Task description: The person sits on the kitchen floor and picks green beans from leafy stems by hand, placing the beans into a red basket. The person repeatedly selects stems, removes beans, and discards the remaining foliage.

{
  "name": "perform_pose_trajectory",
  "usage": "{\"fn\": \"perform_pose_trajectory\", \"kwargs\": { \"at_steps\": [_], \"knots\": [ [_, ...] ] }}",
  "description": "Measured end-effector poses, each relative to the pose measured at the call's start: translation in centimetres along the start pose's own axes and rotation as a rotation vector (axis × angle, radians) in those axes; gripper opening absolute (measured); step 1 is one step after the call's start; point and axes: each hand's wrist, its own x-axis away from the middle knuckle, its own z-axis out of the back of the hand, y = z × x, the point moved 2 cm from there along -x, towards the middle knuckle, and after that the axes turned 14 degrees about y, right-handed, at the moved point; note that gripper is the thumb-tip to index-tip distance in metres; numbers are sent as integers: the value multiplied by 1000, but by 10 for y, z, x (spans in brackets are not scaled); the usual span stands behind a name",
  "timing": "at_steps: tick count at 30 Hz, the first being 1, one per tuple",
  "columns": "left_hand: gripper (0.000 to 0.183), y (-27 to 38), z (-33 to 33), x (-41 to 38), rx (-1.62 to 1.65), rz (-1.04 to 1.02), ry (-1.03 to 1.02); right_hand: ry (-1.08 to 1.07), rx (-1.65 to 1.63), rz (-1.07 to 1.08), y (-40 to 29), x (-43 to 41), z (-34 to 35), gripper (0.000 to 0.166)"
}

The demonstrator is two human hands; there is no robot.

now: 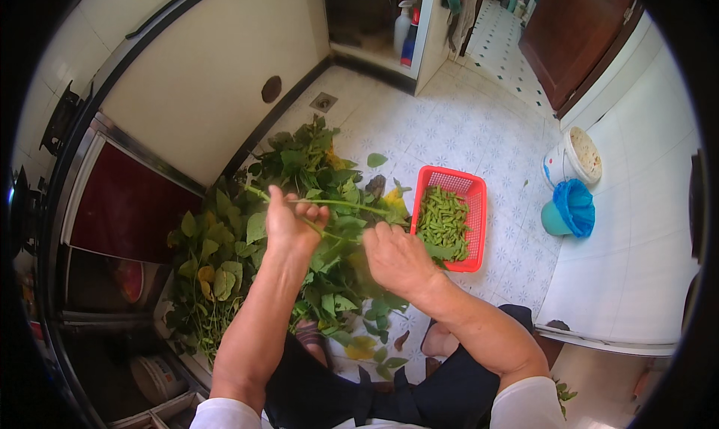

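Observation:
My left hand (294,218) is closed around a green plant stem (257,192), palm turned up, above a heap of leafy bean plants (224,215) on the floor. To its right, my right hand (396,255) has its fingers curled at the leafy part of the same plant; the leaves below it are blurred. Just beyond that hand stands a red plastic basket (480,221) holding many green bean pods (444,218), with some leaves at its near end. A loose green leaf (377,160) lies on the tiles.
A white bucket (561,159) and a teal bin with a blue bag (573,210) stand at the right wall. Cabinets with a dark red door (143,198) line the left. A floor drain (323,102) and an open cabinet with a spray bottle (402,27) are ahead.

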Motion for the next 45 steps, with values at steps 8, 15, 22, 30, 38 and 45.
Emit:
{"fn": "perform_pose_trajectory", "kwargs": {
  "at_steps": [8,15,22,30,38,45],
  "knots": [
    [57,15,-2,-5,70,-135,-26,37,-156,58,-27,0,27,12],
    [57,73,7,-41,248,-391,51,-554,-320,96,-39,28,83,11],
    [58,122,24,-20,361,-357,-492,-531,-1362,-897,60,17,73,12],
    [58,109,10,6,260,-253,-908,112,-1690,-998,98,-17,86,11],
    [58,87,3,22,226,-218,-1129,-173,-1003,-751,40,-29,52,15],
    [58,76,-2,31,198,-208,-1227,-316,-484,-688,28,-44,51,42]
  ]
}}
